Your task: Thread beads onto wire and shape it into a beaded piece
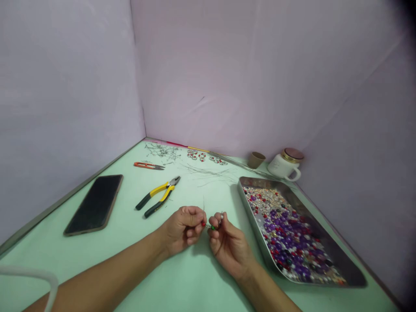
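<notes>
Between my two hands runs a thin wire strung with small beads [212,227], a red one, a green one and whitish ones among them. My left hand [186,227] pinches it near the red bead, and a bare wire end [203,203] sticks up above those fingers. On the other side, my right hand [229,245] is closed on the strand by the green and white beads, palm turned partly up. Both hands are held over the green tabletop [198,286]. Fingers cover part of the strand.
Pliers [159,197], orange thread snips [149,166] and a phone [94,206] lie left. A metal tray [260,242] of mixed beads stands right. Behind are cut wires [211,172], wire scraps [162,151], beaded pieces [196,155], a small brown cup [256,160] and a lidded white mug [282,167].
</notes>
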A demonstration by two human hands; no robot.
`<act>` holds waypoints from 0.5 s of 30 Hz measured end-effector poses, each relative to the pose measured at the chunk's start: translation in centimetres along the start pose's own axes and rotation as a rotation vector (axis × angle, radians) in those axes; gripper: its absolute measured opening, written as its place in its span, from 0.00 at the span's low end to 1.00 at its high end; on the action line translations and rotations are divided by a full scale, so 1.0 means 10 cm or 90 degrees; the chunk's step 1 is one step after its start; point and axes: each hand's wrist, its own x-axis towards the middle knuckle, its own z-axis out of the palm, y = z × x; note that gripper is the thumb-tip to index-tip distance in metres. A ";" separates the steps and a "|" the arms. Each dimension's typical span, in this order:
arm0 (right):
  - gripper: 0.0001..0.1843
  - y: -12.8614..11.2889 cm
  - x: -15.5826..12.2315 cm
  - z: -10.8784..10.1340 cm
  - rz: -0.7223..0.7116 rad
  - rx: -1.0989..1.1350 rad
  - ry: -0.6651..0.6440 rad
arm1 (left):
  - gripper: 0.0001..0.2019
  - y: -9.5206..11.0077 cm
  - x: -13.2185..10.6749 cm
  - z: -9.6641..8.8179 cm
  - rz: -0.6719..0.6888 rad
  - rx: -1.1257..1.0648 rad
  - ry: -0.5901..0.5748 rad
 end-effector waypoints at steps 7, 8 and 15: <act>0.14 -0.04 0.00 0.02 -0.019 -0.049 0.024 | 0.08 0.10 0.01 -0.04 0.021 0.066 0.028; 0.14 -0.04 0.00 0.02 -0.018 -0.053 0.023 | 0.09 0.11 0.00 -0.03 0.012 0.079 0.021; 0.09 -0.03 0.00 0.01 0.005 -0.066 0.037 | 0.10 0.11 -0.03 -0.03 -0.053 0.164 -0.036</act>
